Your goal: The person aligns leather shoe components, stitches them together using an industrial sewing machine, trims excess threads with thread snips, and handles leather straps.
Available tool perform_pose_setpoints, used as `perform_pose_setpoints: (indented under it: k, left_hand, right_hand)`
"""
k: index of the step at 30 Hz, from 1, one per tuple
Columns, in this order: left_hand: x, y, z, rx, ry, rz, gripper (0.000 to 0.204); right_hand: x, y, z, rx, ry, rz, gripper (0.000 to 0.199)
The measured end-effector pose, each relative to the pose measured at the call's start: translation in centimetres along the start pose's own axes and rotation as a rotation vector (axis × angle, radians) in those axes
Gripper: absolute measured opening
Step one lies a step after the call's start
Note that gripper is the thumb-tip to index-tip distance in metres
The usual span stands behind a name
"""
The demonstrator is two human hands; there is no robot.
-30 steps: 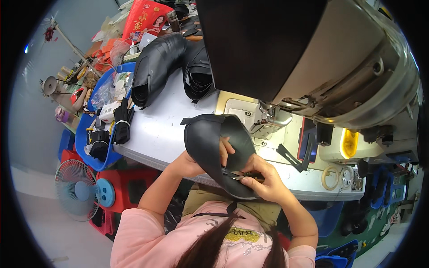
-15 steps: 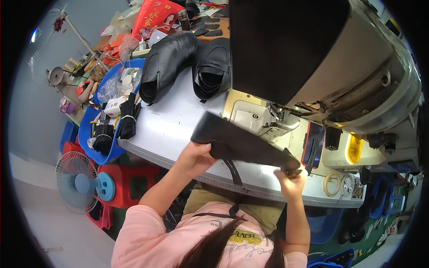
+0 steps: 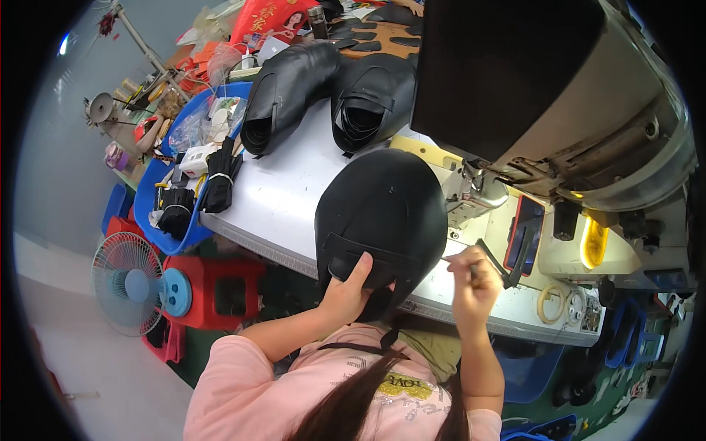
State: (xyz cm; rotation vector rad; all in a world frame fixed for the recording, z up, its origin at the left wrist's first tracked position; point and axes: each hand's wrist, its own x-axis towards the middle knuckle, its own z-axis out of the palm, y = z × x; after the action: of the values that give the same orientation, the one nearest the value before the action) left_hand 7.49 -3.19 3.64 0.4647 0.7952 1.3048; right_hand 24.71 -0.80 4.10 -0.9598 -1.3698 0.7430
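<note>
My left hand (image 3: 348,292) grips the near edge of a large black leather piece (image 3: 382,213), rounded like a shoe upper, held up over the front of the white sewing table (image 3: 287,198). My right hand (image 3: 474,283) is closed beside the piece's right edge, pinching something thin and small that I cannot make out. Just behind the leather piece sits the sewing machine (image 3: 559,125), its needle area (image 3: 478,184) close to the piece's far right side.
Two stacks of black leather uppers (image 3: 290,88) (image 3: 371,99) lie at the table's back. Blue tubs (image 3: 180,191) with small parts stand at the left, a red stool (image 3: 217,290) and a blue fan (image 3: 129,283) below. A roll of tape (image 3: 550,303) lies on the right.
The leather piece, earlier held flat and edge-on between both hands, is now turned up showing its broad face. My right hand has let go of its edge and drawn back.
</note>
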Motion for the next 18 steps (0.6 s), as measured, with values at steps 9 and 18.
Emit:
perform_pose_setpoints:
  k: [9,18]
  left_hand:
    - [0.8,-1.4,0.2,0.027,0.072,0.008,0.027]
    - [1.0,-1.3,0.2,0.050,-0.014,0.032,0.032]
  right_hand:
    - [-0.6,-1.2,2.6,0.182,-0.005,0.497,0.007]
    - [-1.8,-0.6,2.3,0.153,0.027,0.607,0.014]
